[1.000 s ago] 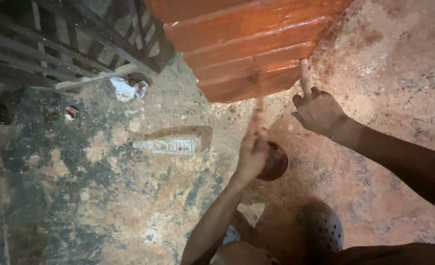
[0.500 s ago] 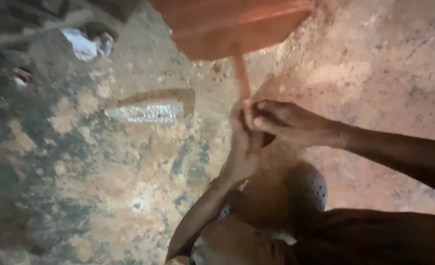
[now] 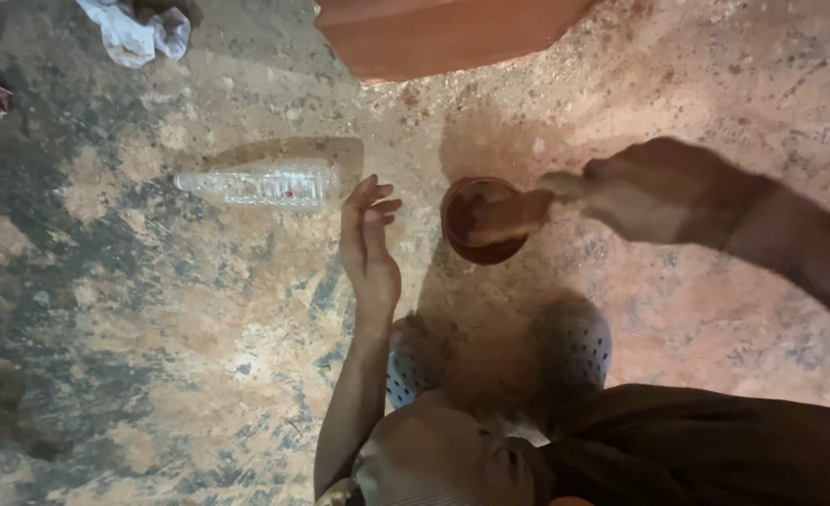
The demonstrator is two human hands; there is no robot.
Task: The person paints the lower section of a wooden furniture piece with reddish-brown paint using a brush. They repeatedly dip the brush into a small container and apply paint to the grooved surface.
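Small round brown bowl (image 3: 483, 220) of reddish-brown paste, on the stained concrete floor between the 2 hands. Right hand (image 3: 663, 192) closed on a stick-like applicator (image 3: 518, 211), tip dipped in the bowl: loading under way, coating of the red-brown panel (image 3: 443, 33) judged unfinished. Left hand (image 3: 368, 239) open, empty, beside a clear plastic bottle (image 3: 260, 183). 0.5 s earlier: both hands joined at the applicator, above the bowl.
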